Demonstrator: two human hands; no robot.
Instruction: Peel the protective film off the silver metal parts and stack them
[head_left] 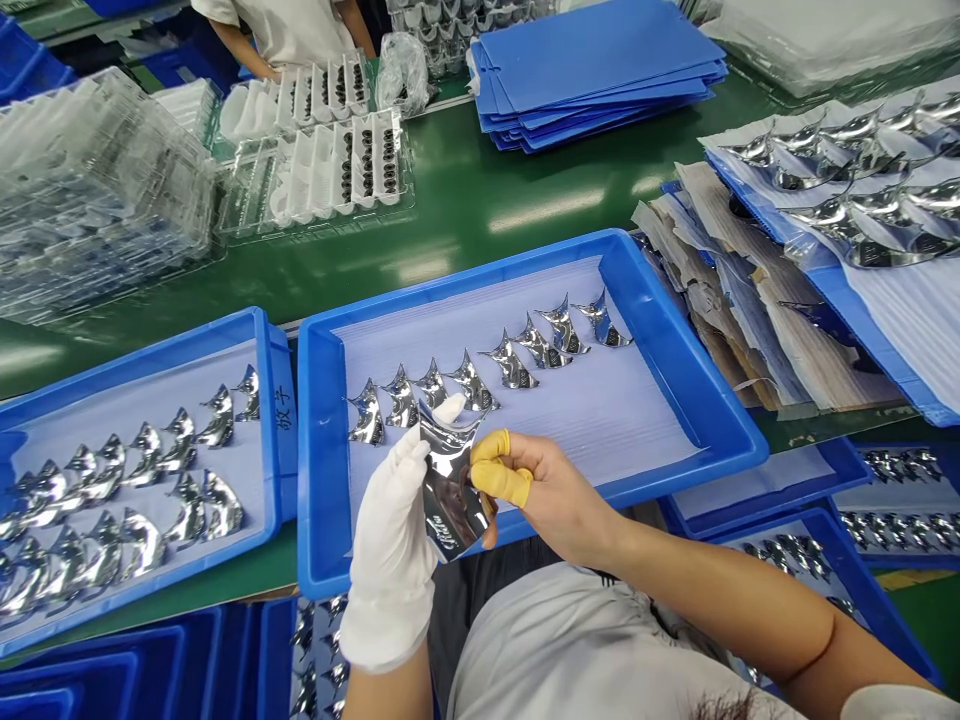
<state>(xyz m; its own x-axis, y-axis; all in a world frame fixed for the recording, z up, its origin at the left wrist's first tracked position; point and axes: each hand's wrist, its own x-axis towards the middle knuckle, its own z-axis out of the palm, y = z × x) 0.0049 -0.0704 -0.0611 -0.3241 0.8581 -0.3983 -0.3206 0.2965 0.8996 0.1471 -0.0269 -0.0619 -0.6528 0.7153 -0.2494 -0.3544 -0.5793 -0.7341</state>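
A curved, mirror-bright chrome piece with pointed corners and white script lettering is held up over the near edge of a blue tray. My left hand, in a white glove, grips its left side, with the thumb near the top. Yellow finger cots cover two fingers of my right hand, which pinches the piece's right edge. Behind it, a row of similar chrome pieces lies on the tray's white lining.
On the left, another blue tray holds rows of chrome pieces. Clear plastic trays are stacked at the back left. Blue sheets lie at the back; chrome-laden foam is at right. A co-worker's arm shows at top.
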